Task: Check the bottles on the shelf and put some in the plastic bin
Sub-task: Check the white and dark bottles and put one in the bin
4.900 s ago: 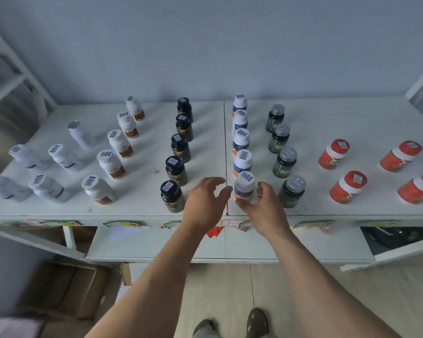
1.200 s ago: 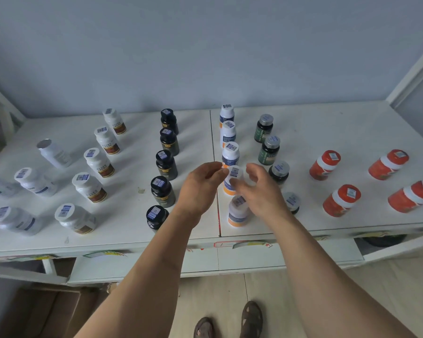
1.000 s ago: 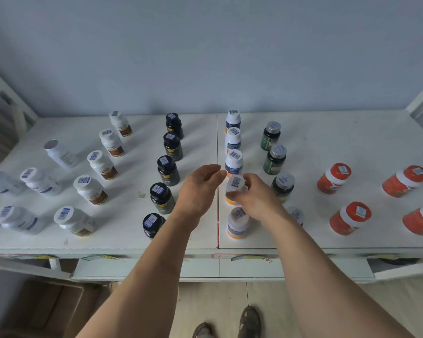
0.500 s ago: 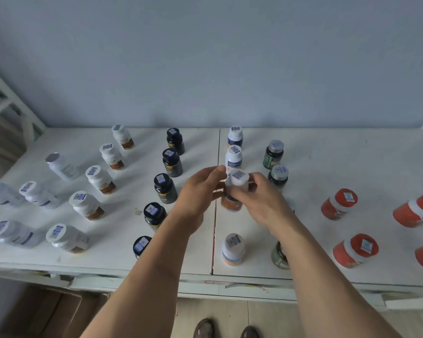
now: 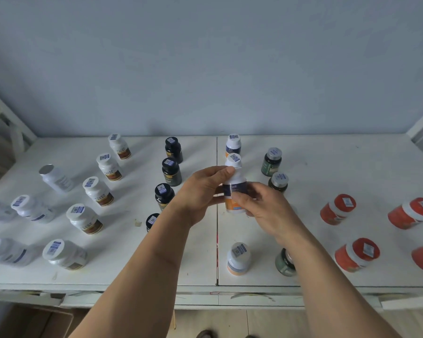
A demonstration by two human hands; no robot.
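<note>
Gripping white bottle (image 5: 235,189), both hands curled around it

A white-capped bottle (image 5: 235,189) with a white, dark blue and orange label is held upright above the shelf (image 5: 327,167), gripped between the left hand (image 5: 200,191) and the right hand (image 5: 264,208). A barcode sticker sits on its cap. Just below the right hand stands a matching bottle (image 5: 238,258); another (image 5: 233,145) stands beyond the hands, both upright on the shelf.
</note>
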